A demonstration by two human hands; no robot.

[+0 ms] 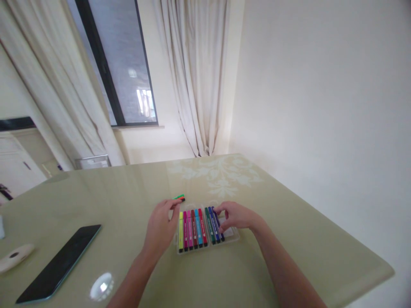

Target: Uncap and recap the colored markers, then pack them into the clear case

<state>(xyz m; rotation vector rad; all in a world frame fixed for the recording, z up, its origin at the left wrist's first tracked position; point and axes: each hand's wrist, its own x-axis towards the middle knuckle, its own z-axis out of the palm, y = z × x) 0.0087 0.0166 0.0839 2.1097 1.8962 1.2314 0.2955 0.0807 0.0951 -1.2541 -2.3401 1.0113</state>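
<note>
A clear plastic case (pixel 208 244) of felt-tip markers lies open on the table. In its left compartment, a yellow marker (pixel 181 231), pink and brown ones, a light blue one and a red marker (pixel 202 227) stand side by side. The right compartment holds a green marker (pixel 209 226) and blue ones. My right hand (pixel 233 215) has thumb and finger on the rightmost blue marker (pixel 218 223), toward its two ends. My left hand (pixel 162 224) is by the case's left edge, thumb and fingers apart, fingertips at loose green and orange markers (pixel 179 197) behind the case.
A dark tablet or phone (pixel 61 263) lies on the left of the table (pixel 128 192), with a white rounded object (pixel 16 258) beside it. A bright light reflection shows on the tabletop. A wall (pixel 321 107) runs along the right side; curtains and a window stand behind.
</note>
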